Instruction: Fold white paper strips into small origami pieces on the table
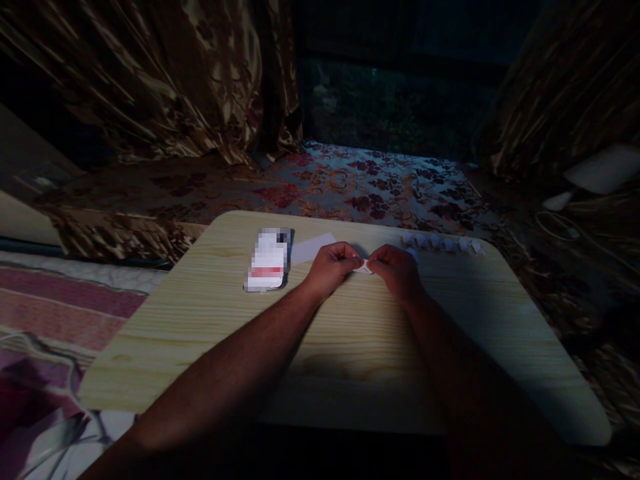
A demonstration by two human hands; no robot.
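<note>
Between my two hands is a small white piece of paper [367, 267], pinched from both sides above the wooden table [350, 333]. My left hand [331, 267] is closed, thumb and forefinger on the paper's left end. Closed in the same way, my right hand [400, 270] grips its right end. Fingers cover most of the piece, so its full shape is hidden. A flat white sheet [313, 249] lies just beyond my left hand. Past my right hand, a row of several small pale folded pieces [443, 243] runs along the table's far edge.
A phone-shaped white object [269, 260], partly pixelated, lies left of my hands. Behind the table is a ledge with a floral cloth [370, 180], with curtains [215, 73] on both sides. A white lamp [603, 172] and cable are at right; a striped cover [65, 287] is at left.
</note>
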